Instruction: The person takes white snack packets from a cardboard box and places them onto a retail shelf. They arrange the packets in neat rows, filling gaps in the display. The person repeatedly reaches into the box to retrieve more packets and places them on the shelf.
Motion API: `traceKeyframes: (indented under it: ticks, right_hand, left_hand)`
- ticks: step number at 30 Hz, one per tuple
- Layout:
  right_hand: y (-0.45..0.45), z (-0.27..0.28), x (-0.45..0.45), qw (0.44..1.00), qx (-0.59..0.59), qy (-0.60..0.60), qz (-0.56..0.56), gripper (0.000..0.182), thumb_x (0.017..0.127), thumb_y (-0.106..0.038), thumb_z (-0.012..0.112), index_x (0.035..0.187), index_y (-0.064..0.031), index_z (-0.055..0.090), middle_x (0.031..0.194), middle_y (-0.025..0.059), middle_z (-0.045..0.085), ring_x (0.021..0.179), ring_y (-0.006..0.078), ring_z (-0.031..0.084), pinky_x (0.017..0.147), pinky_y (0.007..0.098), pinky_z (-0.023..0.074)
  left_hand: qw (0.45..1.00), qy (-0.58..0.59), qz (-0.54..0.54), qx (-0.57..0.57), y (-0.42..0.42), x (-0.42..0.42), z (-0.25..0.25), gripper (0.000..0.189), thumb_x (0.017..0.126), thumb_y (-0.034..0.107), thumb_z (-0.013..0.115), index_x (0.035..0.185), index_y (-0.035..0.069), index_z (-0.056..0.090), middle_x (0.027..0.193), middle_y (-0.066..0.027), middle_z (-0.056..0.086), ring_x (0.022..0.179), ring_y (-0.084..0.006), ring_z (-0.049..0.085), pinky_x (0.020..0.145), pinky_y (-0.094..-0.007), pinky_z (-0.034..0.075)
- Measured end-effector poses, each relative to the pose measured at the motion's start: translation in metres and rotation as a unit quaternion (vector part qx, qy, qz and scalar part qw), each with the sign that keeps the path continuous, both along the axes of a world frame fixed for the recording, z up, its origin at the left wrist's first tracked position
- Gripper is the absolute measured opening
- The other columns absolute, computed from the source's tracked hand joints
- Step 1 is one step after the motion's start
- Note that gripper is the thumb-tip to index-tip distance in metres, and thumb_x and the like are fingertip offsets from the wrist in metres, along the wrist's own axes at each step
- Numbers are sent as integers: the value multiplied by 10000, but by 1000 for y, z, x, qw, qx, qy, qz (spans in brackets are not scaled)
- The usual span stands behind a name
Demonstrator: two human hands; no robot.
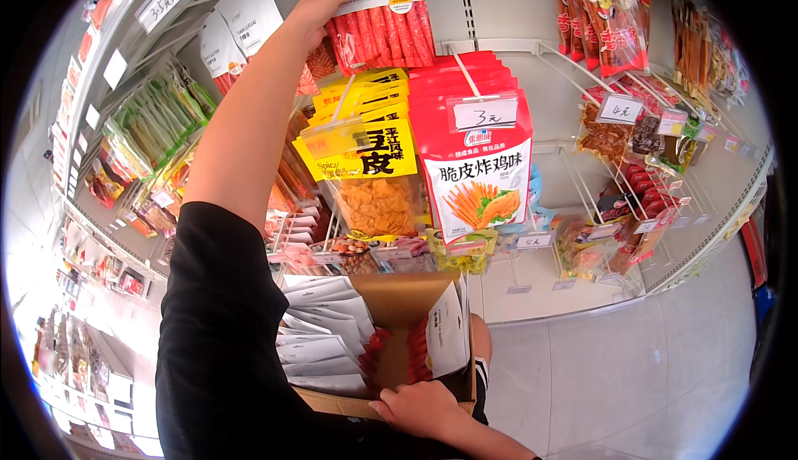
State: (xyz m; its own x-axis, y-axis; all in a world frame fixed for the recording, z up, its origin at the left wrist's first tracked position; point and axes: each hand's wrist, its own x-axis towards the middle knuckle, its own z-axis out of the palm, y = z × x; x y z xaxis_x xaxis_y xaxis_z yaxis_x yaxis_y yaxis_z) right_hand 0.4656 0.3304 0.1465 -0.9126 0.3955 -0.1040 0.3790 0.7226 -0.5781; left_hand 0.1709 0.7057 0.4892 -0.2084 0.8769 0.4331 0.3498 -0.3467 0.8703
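My left hand [321,11] is raised at the top, thumb or finger across the white upper part of a snack packet [380,36] whose clear lower part shows red sticks. The packet is by the display hooks, above yellow snack packets [374,154] and red-and-white packets [480,179]. Whether the hand pinches the packet or only presses on it, I cannot tell. My right hand [421,404] grips the near rim of an open cardboard box [389,298]. Inside the box, white-topped packets [321,335] lie stacked at the left, and similar ones [446,335] stand at the right.
Metal hooks [464,73] stick out from the white back panel. Handwritten price tags [620,110] hang at hook ends. More snack packets [601,17] hang at the right, and green packets [156,120] at the left. A curved shelf edge [711,251] runs above the tiled floor [586,373].
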Motion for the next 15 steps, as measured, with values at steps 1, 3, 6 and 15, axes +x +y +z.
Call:
traceKeyframes:
  ticks: [1,3,6,15]
  right_hand:
    - [1,0,1,1000,-1,1,-2,488,1071,-471,415,900,-89,666,735,140,709,670,351,718,553,475,568]
    - [1,1,2,1000,-2,5,-4,488,1071,-472,415,901,-90,665,739,142,710,674,350,719,554,477,568]
    - [2,1,3,1000,-2,11,-6,486,1071,-475,419,897,-90,660,736,144,709,668,353,717,550,475,566]
    - [-2,-1,2,999,20,27,-10,476,1070,-477,424,902,-93,650,699,139,698,624,354,705,518,467,557]
  left_hand:
    - [1000,-12,-16,-4,2,-2,-1,646,863,286,841,1321,-81,570,1257,-200,679,1108,-295,708,978,-416,586]
    - [998,-32,-48,-8,5,-7,0,624,872,271,833,1323,-70,569,1268,-192,677,1123,-293,701,995,-422,580]
    - [994,-62,-94,-6,0,-4,0,588,888,241,817,1333,-48,564,1297,-179,664,1171,-292,678,1028,-432,562]
    - [985,-113,-130,1,-21,8,-11,535,913,147,778,1354,-24,529,1322,-174,640,1211,-293,654,1048,-451,555]
